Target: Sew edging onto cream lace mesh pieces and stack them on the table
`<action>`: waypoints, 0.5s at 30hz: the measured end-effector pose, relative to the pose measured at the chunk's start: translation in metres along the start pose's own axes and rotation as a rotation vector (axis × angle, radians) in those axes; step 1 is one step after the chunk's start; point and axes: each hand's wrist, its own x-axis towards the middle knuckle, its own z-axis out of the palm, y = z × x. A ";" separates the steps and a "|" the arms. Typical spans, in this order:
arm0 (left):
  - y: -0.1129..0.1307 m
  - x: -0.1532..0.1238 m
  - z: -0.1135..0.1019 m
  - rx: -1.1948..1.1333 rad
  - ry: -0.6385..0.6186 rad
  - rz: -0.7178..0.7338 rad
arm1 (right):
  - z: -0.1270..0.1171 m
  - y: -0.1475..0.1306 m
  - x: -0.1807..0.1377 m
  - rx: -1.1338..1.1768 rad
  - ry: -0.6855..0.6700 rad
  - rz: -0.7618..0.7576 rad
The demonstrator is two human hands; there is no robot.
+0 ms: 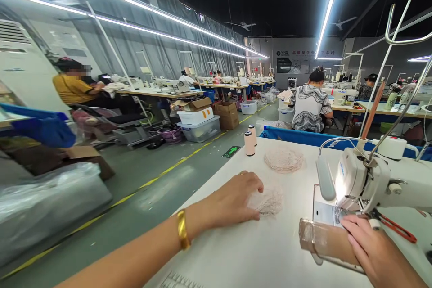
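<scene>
My left hand [238, 198], with a gold bracelet [182, 229] on its wrist, is at a small pile of pale pink lace [270, 202] on the white table. Its thumb and fingers are apart, curved around the near side of the pile. My right hand [373, 238] rests on the bed of the white sewing machine [351, 180], beside the lit needle area. Its fingers are stretched out and lie flat; what is under them is hidden. A brown, tape-wrapped piece [332, 240] lies just left of that hand. A second lace stack [284, 160] sits farther back.
Two pink thread spools [249, 143] stand at the table's far left corner. Red-handled snips [400, 228] lie right of the needle area. A ruler [178, 281] shows at the near edge. Blue cloth [293, 135] hangs behind the table. Other people work at machines beyond.
</scene>
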 end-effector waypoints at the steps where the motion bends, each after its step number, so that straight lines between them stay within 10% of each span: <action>1: 0.001 -0.007 0.004 0.009 -0.019 0.019 | -0.001 -0.001 0.001 0.005 0.002 0.010; 8: -0.002 -0.010 0.012 -0.132 -0.069 0.052 | -0.006 -0.006 0.003 0.016 -0.022 0.053; 15: 0.020 -0.008 -0.005 -0.627 -0.002 -0.217 | -0.005 -0.011 0.008 0.072 0.050 0.021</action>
